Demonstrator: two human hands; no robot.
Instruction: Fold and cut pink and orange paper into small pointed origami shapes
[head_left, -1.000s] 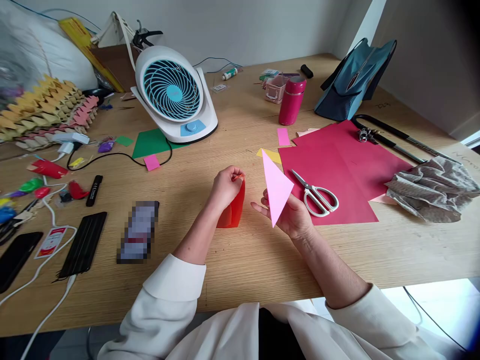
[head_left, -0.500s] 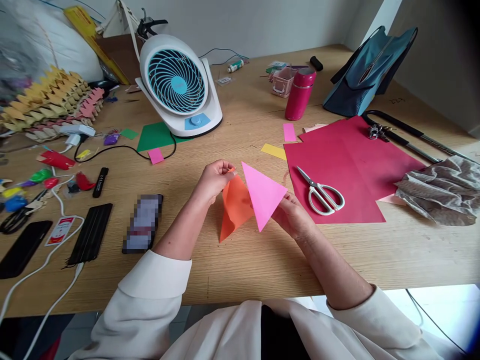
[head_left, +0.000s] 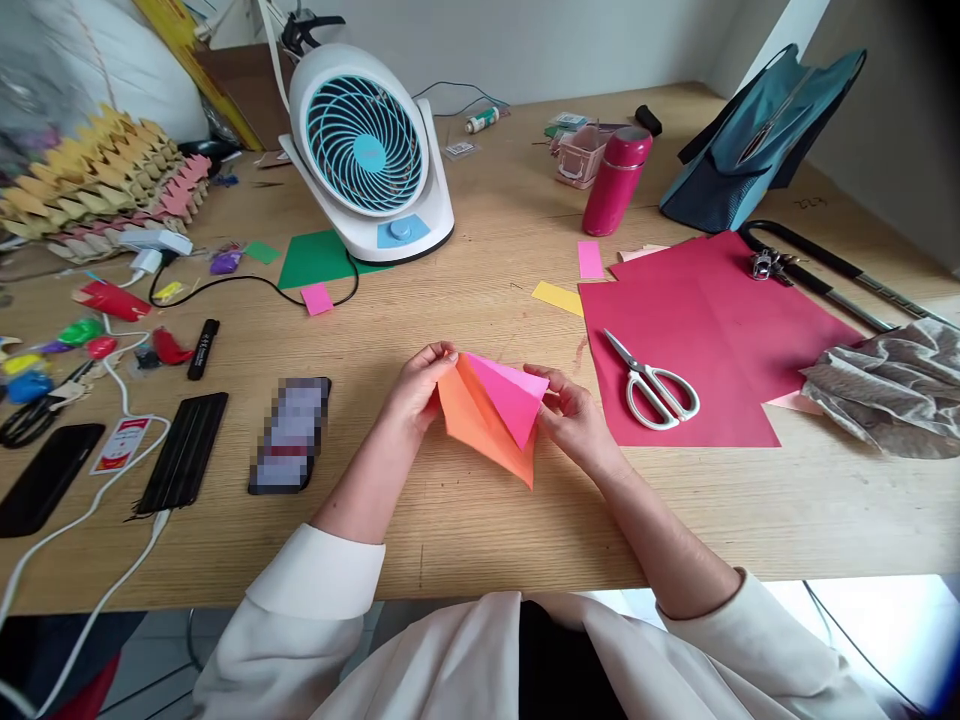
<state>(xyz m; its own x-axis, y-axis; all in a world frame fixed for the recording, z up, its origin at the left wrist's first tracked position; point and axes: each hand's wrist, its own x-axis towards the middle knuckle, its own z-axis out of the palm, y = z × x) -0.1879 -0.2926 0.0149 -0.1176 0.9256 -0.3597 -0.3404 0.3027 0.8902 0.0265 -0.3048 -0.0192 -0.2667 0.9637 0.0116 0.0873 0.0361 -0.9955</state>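
Above the table's front middle I hold two pieces of coloured paper. My left hand (head_left: 421, 385) pinches the upper left corner of the orange paper (head_left: 480, 425), which opens out in a folded, tilted shape. My right hand (head_left: 574, 415) grips the right corner of the pink paper (head_left: 510, 392), a triangle that now lies over the orange one's upper side. The two sheets overlap; whether they are joined cannot be made out. White-handled scissors (head_left: 656, 388) lie right of my right hand, on large red paper (head_left: 697, 350).
A white fan (head_left: 371, 150) stands at the back, with green paper (head_left: 319, 258) beside its base. A pink bottle (head_left: 617, 182) and blue bag (head_left: 750, 150) are back right. Phones (head_left: 291, 435), cables and a black marker (head_left: 202, 349) lie left; a grey cloth (head_left: 892, 385) lies right.
The pink triangle has tilted and come over the orange paper, which has swung from hanging on the left to spreading beneath it. My right hand has turned and risen slightly. The view has shifted a little.
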